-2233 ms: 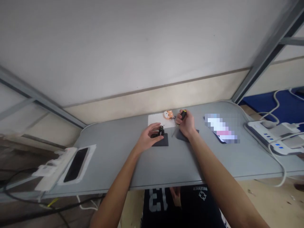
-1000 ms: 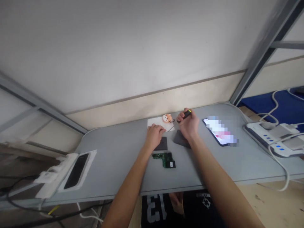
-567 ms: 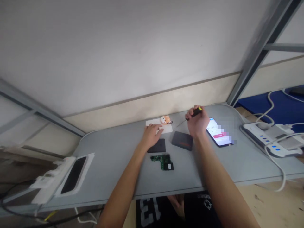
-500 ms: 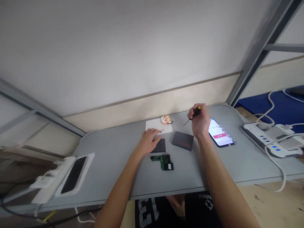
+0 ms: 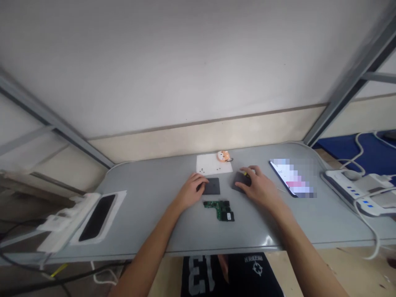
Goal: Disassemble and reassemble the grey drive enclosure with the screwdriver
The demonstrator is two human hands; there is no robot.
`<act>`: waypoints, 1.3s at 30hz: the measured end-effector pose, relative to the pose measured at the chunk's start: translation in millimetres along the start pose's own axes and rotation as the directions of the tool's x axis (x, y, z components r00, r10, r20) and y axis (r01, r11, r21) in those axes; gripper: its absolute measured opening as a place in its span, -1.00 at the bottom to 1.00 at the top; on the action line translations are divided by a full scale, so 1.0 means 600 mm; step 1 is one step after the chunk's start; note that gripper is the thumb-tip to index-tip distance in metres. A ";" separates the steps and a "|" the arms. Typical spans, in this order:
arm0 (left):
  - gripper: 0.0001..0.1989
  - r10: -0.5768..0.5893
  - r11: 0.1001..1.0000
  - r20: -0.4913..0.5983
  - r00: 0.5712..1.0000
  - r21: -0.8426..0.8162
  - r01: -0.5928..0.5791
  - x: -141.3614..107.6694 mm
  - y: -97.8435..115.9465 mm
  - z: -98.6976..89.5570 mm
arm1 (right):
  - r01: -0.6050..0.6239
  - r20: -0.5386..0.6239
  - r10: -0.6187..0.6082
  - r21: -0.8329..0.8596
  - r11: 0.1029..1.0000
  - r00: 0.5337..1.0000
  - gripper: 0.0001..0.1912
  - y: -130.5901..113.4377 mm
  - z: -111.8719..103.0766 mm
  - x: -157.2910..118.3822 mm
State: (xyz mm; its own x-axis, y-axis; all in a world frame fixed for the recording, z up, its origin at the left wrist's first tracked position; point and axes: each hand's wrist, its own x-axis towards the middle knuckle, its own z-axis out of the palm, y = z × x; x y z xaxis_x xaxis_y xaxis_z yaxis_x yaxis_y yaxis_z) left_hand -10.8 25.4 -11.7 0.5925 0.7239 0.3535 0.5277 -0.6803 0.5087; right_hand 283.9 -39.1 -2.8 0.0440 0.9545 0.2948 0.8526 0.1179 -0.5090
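My left hand (image 5: 192, 190) has its fingers curled at the left edge of a flat dark cover (image 5: 213, 186) lying on the table. My right hand (image 5: 258, 183) reaches over a second dark rectangular case piece (image 5: 237, 184), thumb and fingers at its edges. A screwdriver (image 5: 246, 174) is tucked in that same hand; its yellow handle end shows between the fingers and its thin shaft pokes out to the right. Nearer me, between the hands, lies a green and black circuit board (image 5: 223, 211). Several tiny dark screws rest on a white paper (image 5: 210, 165) behind.
An orange and white animal-face case (image 5: 223, 156) sits on the paper's back corner. To the right are a lit phone (image 5: 289, 177) and a power strip (image 5: 355, 189) with cables. At left, a dark phone (image 5: 97, 218) lies on white paper beside another power strip (image 5: 72, 222).
My right hand has come down from the raised screwdriver position onto the right case piece, the shaft now pointing right. My left hand has drawn back to the cover's left edge.
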 end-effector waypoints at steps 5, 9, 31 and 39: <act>-0.73 0.014 0.999 -0.048 0.999 -0.048 -0.016 0.003 -0.008 0.010 | 0.126 0.151 -0.145 0.127 0.984 0.978 -0.58 -0.002 -0.003 0.034; -0.74 -0.030 0.998 -0.088 0.996 -0.066 0.024 -0.001 -0.005 0.013 | 0.152 0.300 -0.211 0.210 0.966 0.930 -0.53 -0.004 0.000 0.071; -0.68 -0.226 0.963 -0.170 0.959 0.110 0.246 -0.023 0.000 -0.004 | 0.167 -0.088 -0.159 0.103 0.980 0.983 -0.74 -0.011 0.034 0.063; -0.65 -0.235 0.960 -0.158 0.959 0.118 0.255 -0.024 -0.013 -0.002 | 0.222 0.016 -0.223 0.019 0.975 0.975 -0.71 -0.015 0.046 0.082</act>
State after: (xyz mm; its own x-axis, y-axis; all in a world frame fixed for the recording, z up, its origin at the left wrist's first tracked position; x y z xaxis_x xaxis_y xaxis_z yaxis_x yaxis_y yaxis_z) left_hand -23.9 20.6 -20.0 0.3479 0.8725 0.3431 0.7296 -0.4818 0.4854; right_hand 264.1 14.5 -5.8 -0.1553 0.9086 0.3877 0.8313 0.3322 -0.4457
